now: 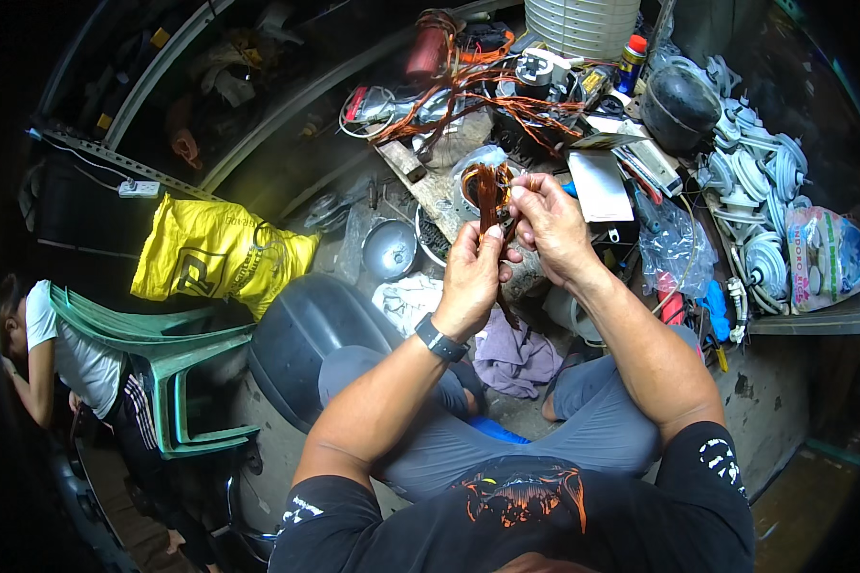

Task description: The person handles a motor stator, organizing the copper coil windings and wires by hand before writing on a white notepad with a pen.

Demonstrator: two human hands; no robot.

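Note:
A bundle of thin brown copper wires point(488, 196) stands upright in front of me, its lower ends hanging below my fingers. My left hand point(473, 277), with a dark watch on the wrist, is closed around the bundle's lower part. Beside it, slightly higher and to the right, my right hand point(550, 224) pinches copper wire between thumb and fingers. Just behind the bundle shows a round part wound with copper, partly hidden by the wires and my fingers. Below my hands a purple cloth point(516, 355) lies on the floor between my legs.
A metal bowl point(389, 250), a yellow sack point(222, 250) and a black rounded case point(306, 334) lie left. Beyond my hands are tangled orange wires point(535, 110) and a spray can point(631, 65). White plastic parts point(760, 172) crowd the right. A person point(86, 344) is beside a green chair point(177, 382).

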